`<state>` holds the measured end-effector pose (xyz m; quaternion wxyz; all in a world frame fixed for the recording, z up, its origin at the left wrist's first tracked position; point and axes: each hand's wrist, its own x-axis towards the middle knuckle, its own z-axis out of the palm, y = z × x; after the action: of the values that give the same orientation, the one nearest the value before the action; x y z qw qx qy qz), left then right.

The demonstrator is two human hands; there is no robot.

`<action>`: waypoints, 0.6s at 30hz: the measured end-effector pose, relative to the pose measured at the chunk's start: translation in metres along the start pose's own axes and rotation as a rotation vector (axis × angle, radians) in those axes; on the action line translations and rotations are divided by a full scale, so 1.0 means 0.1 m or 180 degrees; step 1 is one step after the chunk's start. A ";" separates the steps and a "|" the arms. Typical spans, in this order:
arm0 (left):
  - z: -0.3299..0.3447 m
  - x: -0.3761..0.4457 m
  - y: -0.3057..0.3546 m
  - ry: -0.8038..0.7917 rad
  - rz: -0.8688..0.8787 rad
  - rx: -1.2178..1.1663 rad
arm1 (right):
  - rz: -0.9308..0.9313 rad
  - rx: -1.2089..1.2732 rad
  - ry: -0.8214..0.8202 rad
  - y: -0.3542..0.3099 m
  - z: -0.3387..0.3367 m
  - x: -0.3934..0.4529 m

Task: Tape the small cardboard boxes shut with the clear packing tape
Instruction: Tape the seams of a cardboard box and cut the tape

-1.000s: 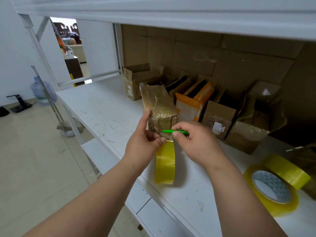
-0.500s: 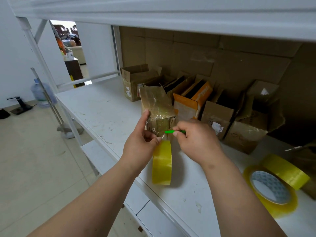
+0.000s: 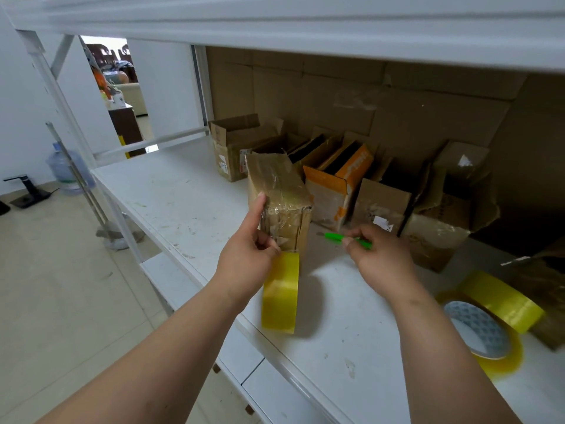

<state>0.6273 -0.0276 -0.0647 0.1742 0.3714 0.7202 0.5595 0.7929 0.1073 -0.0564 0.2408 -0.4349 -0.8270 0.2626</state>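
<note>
Right of box [image 3: 279, 197], right hand [image 3: 377, 258] w/ green cutter [image 3: 347, 239] pulled away; left hand [image 3: 249, 258] grips box.

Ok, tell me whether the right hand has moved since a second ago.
Yes. The right hand, holding the green cutter, pulled rightward away from the taped box.
</note>
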 end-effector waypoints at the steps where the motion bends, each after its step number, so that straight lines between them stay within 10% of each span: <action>1: 0.01 0.00 0.00 0.0007 -0.0004 0.0007 | 0.0144 -0.0032 -0.0088 0.05 0.06 0.01; 8: 0.02 0.02 -0.01 0.0029 0.0002 -0.0067 | 0.0772 -0.1564 -0.0627 0.27 0.46 -0.13; 14: 0.04 -0.02 -0.04 0.0187 0.0128 -0.0139 | 0.0661 0.2259 -0.0379 -0.26 0.57 -0.23; 18: 0.05 -0.04 -0.05 0.0255 0.0127 -0.0107 | 0.0696 0.2663 -0.0270 -0.40 0.72 -0.26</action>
<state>0.6318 -0.0275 -0.0718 0.1402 0.3600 0.7095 0.5893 0.7372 0.0499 -0.0882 0.3329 -0.3737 -0.6076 0.6167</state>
